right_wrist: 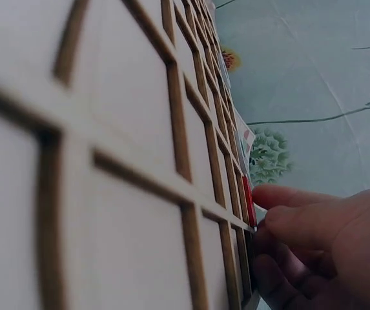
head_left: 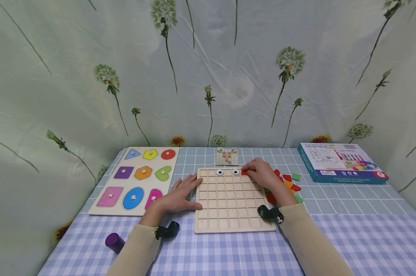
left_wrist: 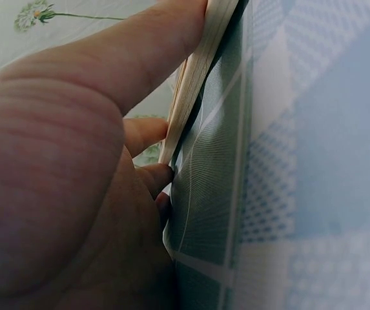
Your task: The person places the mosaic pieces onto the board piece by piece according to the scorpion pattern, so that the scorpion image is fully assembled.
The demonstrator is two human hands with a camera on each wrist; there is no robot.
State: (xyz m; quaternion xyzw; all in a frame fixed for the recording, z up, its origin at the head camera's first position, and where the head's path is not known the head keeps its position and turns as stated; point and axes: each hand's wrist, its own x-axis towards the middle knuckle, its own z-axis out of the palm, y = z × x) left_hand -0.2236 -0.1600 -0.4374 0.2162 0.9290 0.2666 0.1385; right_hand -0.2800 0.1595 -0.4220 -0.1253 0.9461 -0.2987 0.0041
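A wooden grid board (head_left: 233,204) lies flat before me. Two eye tiles (head_left: 220,172) sit in its top row. Just right of them, at the same row, is a red piece (head_left: 244,173). My right hand (head_left: 264,177) reaches over the board's upper right and pinches this red piece (right_wrist: 249,201) with thumb and forefinger; the other fingers curl beneath. Along the board's left edge, my left hand (head_left: 179,194) rests with fingers spread, thumb (left_wrist: 152,48) against the wooden side. Red, orange and green pieces (head_left: 289,184) lie scattered right of the board, partly hidden by the right forearm.
Behind the board stands a small pattern card (head_left: 226,156). A shape puzzle with knobs (head_left: 127,181) lies at left, partly under the left hand. The purple cylinder (head_left: 114,242) is beside the left sleeve. At back right is a teal box (head_left: 342,163).
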